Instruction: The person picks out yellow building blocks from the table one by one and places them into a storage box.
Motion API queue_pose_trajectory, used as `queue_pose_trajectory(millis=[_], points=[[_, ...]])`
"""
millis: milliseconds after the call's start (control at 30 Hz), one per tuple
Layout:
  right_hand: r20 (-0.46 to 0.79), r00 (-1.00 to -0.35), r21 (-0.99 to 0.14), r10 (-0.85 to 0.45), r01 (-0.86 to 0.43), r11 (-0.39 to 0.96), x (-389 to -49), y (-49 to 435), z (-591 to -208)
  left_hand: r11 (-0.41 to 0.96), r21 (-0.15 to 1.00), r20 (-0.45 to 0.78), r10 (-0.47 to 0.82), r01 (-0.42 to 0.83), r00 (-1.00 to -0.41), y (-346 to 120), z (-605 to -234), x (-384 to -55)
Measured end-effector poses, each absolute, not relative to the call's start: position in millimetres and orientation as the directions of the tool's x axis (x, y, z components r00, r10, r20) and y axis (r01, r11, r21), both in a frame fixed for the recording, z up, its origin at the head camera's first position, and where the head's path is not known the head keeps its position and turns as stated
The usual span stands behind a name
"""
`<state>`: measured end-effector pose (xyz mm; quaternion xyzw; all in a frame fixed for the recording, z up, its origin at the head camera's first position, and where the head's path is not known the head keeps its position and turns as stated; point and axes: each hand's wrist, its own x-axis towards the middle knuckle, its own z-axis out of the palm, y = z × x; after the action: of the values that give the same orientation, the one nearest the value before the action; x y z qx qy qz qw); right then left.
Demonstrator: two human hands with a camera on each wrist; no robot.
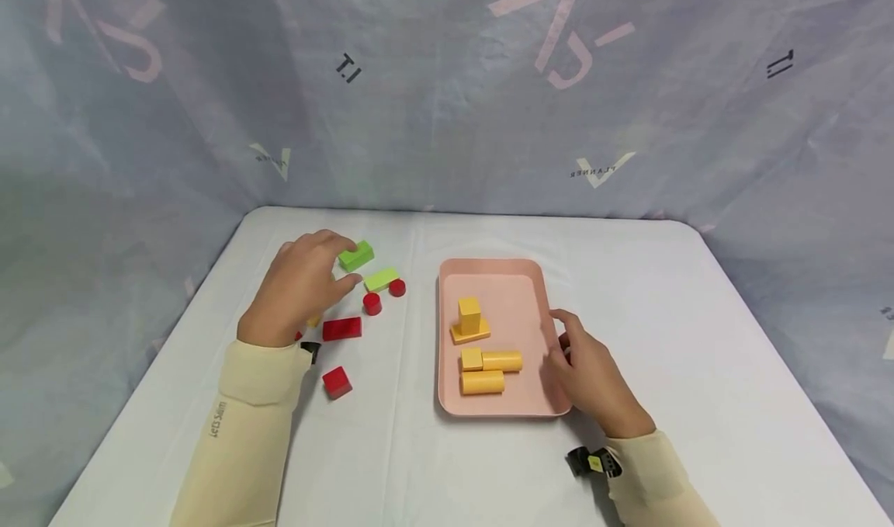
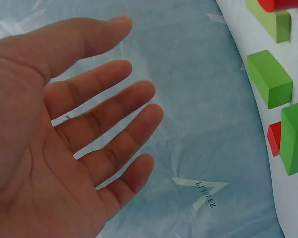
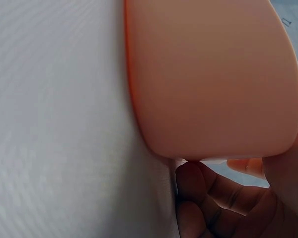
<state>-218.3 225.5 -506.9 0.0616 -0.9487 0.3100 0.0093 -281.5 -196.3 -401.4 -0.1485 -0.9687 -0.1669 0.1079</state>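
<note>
My left hand [image 1: 296, 286] hovers over the blocks at the table's left, fingers loosely extended. The left wrist view shows its palm [image 2: 49, 168] holding nothing. Nearest to its fingertips are a green block [image 1: 358, 256] and a light green block [image 1: 381, 279]. At the pink tray's [image 1: 513, 294] right side, my right hand [image 1: 594, 372] grips the rim, its curled fingers [image 3: 191, 181] low against the outer wall. In the tray, a yellow block [image 1: 469, 314] stands on a flat yellow one; nearer lie a yellow cube [image 1: 471, 358] and two yellow cylinders [image 1: 483, 383].
Right of my left hand lie two small red cylinders [image 1: 372, 303], a red rectangular block [image 1: 342, 328] and a red cube [image 1: 337, 383]. Some pieces are partly hidden under that hand. A printed grey sheet [image 1: 433, 123] hangs behind the white table [image 1: 628, 279].
</note>
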Motion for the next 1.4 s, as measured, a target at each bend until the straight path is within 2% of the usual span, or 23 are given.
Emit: queue_pose_trajectory(millis=[200, 433, 600, 967, 1400], points=[[0.01, -0.996, -0.608, -0.088, -0.076, 0.79, -211.4, 221.7, -516.4, 0.926, 0.265, 0.201, 0.22, 0.269, -0.955, -211.5, -396.4, -281.5], [0.005, -0.997, -0.624, -0.08, -0.066, 0.779, -210.8, 219.0, -518.5, 0.962, 0.254, 0.092, 0.076, 0.097, -0.993, -237.4, -396.4, -278.5], [0.011, -0.996, -0.614, -0.087, -0.075, 0.786, -215.4, 221.2, -512.7, 0.967, 0.254, -0.013, 0.005, 0.001, -1.0, -255.3, -398.3, -280.8], [0.02, -0.994, -0.601, -0.105, -0.096, 0.794, -220.9, 225.8, -505.6, 0.932, 0.346, -0.23, -0.03, -0.111, -0.973, -277.7, -409.0, -279.9], [0.032, -0.994, -0.593, -0.105, -0.104, 0.799, -221.1, 225.5, -505.4, 0.933, 0.336, -0.36, 0.0, -0.13, -0.933, -275.1, -425.9, -288.0]])
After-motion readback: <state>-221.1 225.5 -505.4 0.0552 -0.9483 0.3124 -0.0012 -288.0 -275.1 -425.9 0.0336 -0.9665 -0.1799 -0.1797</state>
